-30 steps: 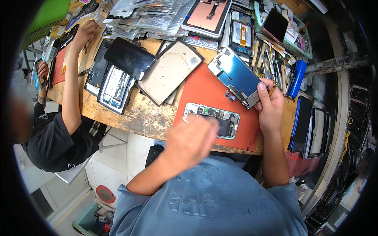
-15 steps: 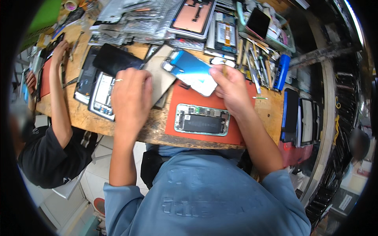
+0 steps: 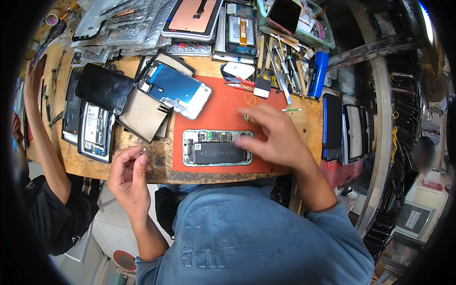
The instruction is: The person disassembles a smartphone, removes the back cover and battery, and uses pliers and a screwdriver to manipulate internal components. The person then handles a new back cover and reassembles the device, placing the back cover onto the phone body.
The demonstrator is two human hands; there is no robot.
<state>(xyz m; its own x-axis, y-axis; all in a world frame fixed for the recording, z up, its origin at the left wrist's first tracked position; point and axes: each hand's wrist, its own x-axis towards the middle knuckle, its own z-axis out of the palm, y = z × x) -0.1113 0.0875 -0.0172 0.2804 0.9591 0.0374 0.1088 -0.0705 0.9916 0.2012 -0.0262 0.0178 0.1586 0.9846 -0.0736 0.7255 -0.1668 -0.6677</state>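
Opened smartphone [image 3: 217,148] lies flat on the red-orange mat [image 3: 197,121] near the bench [image 3: 304,124] front edge, black battery and circuit board exposed. Left hand [image 3: 130,176] is just left of the mat, thumb and index pinching a tiny pale piece [image 3: 144,150], too small to identify. Right hand [image 3: 278,137] is at the phone's right end, blurred; thumb and index are spread apart, with something brownish by the index, and can't tell if the fingers grip it. Detached screen assembly [image 3: 176,90], blue backing up, rests slanted, partly on a beige-backed panel [image 3: 141,116], partly over the mat. Red-handled pliers [image 3: 244,85] at mat's far edge; green-tipped swab [image 3: 291,110] right of mat; blue cylinder [image 3: 318,74] beside the hand tools [image 3: 289,66]. Co-worker's forearm [image 3: 45,137] at far left.
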